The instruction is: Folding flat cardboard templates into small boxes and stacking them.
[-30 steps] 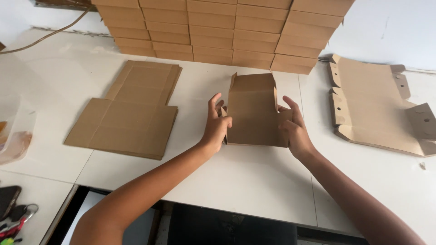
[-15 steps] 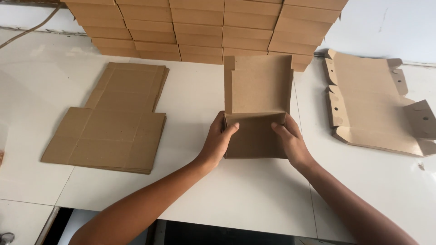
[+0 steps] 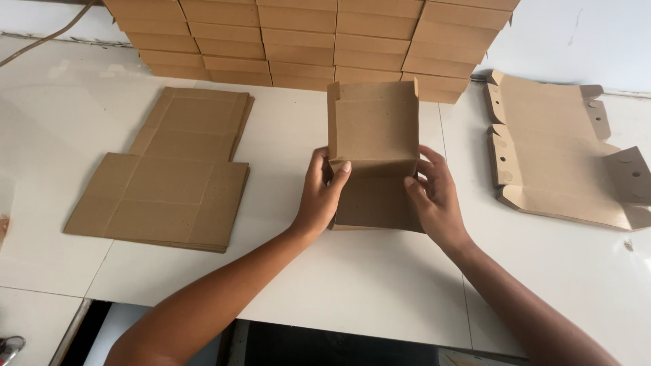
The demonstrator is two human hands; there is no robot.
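1. I see a white counter [image 3: 380, 291] from above, with my two bare arms reaching in from the bottom edge.
2. At the centre lies a brown cardboard box blank [image 3: 375, 156], part folded: its near panel rests flat on the counter and its far panel stands up, with narrow side flaps bent forward.
3. My left hand [image 3: 322, 196] grips the blank's left edge at the fold. The thumb presses on the inner face and the other fingers [image 3: 319, 166] curl behind the left flap, so they are clamped on the card.
4. My right hand [image 3: 434, 196] sits at the right edge of the same fold. Its fingers [image 3: 426, 169] are spread, the tips touching the card at the crease; I cannot tell whether they pinch it.
5. The blank lies between the two hands, touching both.
6. To the left, well apart, is a pile of flat blanks [image 3: 166, 169].
7. To the right lies another opened blank with round holes [image 3: 563, 149].
8. Along the far edge stand stacked folded boxes [image 3: 305, 37].
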